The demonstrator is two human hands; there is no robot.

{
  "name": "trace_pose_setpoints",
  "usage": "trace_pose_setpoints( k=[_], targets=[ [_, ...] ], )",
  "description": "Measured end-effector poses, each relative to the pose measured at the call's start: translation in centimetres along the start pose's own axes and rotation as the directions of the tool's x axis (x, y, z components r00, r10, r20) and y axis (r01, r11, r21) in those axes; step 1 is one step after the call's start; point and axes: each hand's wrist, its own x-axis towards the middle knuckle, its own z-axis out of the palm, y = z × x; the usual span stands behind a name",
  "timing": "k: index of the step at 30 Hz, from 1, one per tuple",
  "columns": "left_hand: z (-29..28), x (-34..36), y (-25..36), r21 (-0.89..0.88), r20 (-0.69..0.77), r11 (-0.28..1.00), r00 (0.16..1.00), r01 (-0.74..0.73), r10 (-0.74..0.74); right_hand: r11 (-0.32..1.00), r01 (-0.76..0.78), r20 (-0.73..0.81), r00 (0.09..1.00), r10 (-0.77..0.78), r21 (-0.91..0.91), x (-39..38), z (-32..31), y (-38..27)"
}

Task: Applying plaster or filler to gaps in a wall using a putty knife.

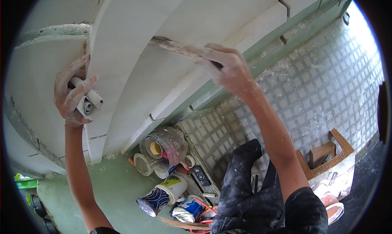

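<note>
My left hand (72,93) is raised against the white plaster moulding, dusted with white powder. Its fingers are closed round a rolled pale sheet (87,106), whose spiral end shows; whether it is paper or sandpaper I cannot tell. My right hand (226,66), also dusty, grips a long plaster-crusted brush (173,46). The dark tip of the brush meets the curved edge of the white moulding (134,38). A black part shows between my right fingers, and blur hides the finer detail of the grip.
Below stand a clear plastic bucket (173,142), a tipped white-and-green tub (175,185), a blue-and-white can (190,207) and an orange cord (208,209). A woven-edged frame (328,162) sits at right on the tiled floor (302,87). My leg (243,164) is bent below.
</note>
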Motion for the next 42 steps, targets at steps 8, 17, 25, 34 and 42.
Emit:
trace_pose_setpoints(
  k=[8, 17, 25, 34, 42],
  targets=[
    [-0.5, -0.4, -0.3, -0.062, 0.038, 0.998, 0.999, -0.015, 0.018, 0.995, -0.093, 0.038, 0.995, 0.093, -0.024, -1.2, 0.4, 0.5],
    [-0.2, -0.7, -0.6, -0.088, 0.032, 0.996, 0.999, -0.034, 0.037, 0.992, -0.04, -0.079, 0.996, 0.03, -0.118, -3.4, -0.9, 1.3],
    [-0.6, -0.4, -0.3, -0.033, 0.046, 0.997, 0.996, -0.075, 0.076, 0.978, -0.05, -0.037, 0.998, 0.043, -0.201, -6.8, 0.3, 1.0],
    [-0.6, -0.4, -0.7, -0.098, 0.057, 0.99, 0.993, -0.101, 0.107, 0.801, -0.582, -0.187, 0.779, 0.598, 0.136, -9.0, 0.7, -5.7],
    [-0.8, -0.6, -0.7, -0.094, 0.077, 0.991, 0.992, -0.097, 0.104, 0.735, -0.674, -0.063, 0.739, 0.671, -0.069, -6.3, 1.9, -6.4]
  ],
)
